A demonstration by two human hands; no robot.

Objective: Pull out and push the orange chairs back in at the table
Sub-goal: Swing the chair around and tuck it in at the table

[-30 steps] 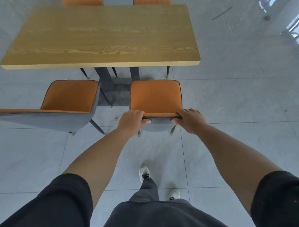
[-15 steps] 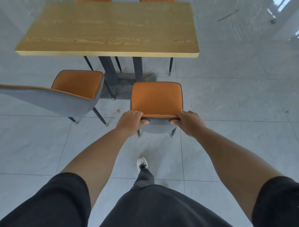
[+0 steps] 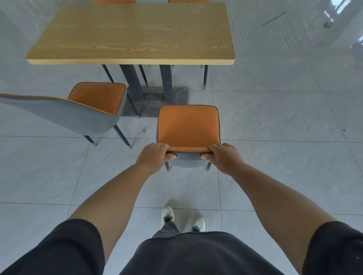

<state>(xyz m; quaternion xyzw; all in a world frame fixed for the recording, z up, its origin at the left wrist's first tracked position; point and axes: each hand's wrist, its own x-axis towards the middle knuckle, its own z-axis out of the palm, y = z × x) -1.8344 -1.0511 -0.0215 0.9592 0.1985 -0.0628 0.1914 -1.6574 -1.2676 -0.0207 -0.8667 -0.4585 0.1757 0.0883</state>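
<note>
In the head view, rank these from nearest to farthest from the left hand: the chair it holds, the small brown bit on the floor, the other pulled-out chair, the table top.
1. The held chair, straight ahead, gripped by the left hand.
2. The small brown bit on the floor, just ahead and left.
3. The other chair, farther left.
4. The table top, farthest ahead.

Two far chairs [image 3: 114, 1] were cut off by the top edge. The left chair's back [image 3: 49, 111] was cropped at the left edge.
</note>
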